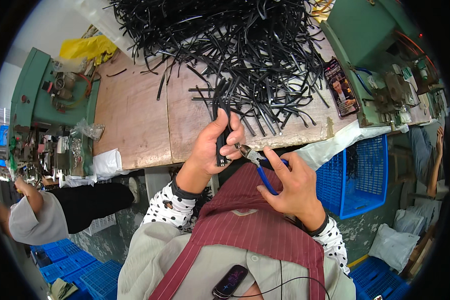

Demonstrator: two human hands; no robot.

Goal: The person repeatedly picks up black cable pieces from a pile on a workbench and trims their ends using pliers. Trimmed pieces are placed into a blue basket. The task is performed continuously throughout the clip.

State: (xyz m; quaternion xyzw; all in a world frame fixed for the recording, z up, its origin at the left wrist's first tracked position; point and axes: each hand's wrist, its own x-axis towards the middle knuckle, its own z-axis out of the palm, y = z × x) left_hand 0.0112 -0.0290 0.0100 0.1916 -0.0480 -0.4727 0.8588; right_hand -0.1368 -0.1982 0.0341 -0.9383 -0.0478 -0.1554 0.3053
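My left hand [209, 146] is closed round a bundle of thin black strips [220, 102], held upright over the table's front edge. The strips are slim with curved ends, much like eyeglass temples. In my right hand [297, 187] is a pair of cutting pliers [263, 175] with blue handles. Its metal jaws touch or nearly touch the left fingertips, beside the lower part of the bundle. The right index finger and thumb stand apart along the handles; the other fingers are mostly hidden. Beyond both hands lies a large heap of the same black strips [245, 55].
Green machines [30, 95] stand at the left and right [372, 30] of the wooden table [135, 115]. A printed box [341, 87] lies by the right machine. Below the table edge is a blue crate [367, 200]. Another person [40, 215] is at the far left.
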